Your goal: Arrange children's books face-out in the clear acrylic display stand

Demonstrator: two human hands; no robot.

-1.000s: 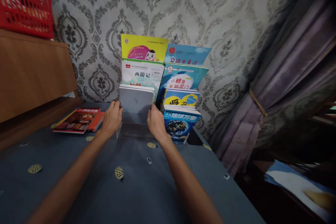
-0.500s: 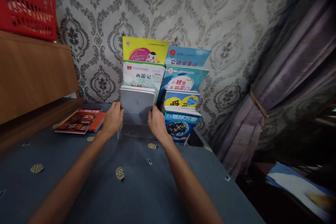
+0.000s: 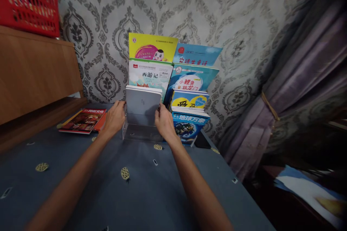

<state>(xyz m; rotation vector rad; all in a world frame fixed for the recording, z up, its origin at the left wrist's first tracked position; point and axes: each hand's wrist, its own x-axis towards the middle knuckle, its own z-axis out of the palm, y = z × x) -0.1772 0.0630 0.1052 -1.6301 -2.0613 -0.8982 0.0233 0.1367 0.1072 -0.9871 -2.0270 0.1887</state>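
Note:
Grey-covered notebooks [image 3: 142, 101] stand upright in the left column of a transparent stepped book stand [image 3: 142, 134]. My left hand [image 3: 116, 116] is closed at their left edge, and my right hand [image 3: 165, 121] is closed at the right edge. Fingertips on both sides are partly hidden. Behind the notebooks rise a white storybook [image 3: 150, 74] and a yellow book [image 3: 151, 45]. To the right, close by my right hand, a second column holds a globe-covered book [image 3: 187, 130], a blue-yellow book [image 3: 188, 99], a teal book [image 3: 192, 77] and a blue book [image 3: 199, 54].
Magazines [image 3: 82, 120] lie flat on the patterned blue tablecloth [image 3: 146, 198] at left. A red basket [image 3: 29, 5] sits on a wooden cabinet [image 3: 38, 75]. Beside the stand lies a dark flat object [image 3: 202, 141]. A tied curtain [image 3: 252, 130] hangs at right, before patterned wallpaper.
The view has shifted slightly, moving the books a little right and up in the picture. Both hands remain at the sides of the grey notebooks, which show no clear movement in the stand.

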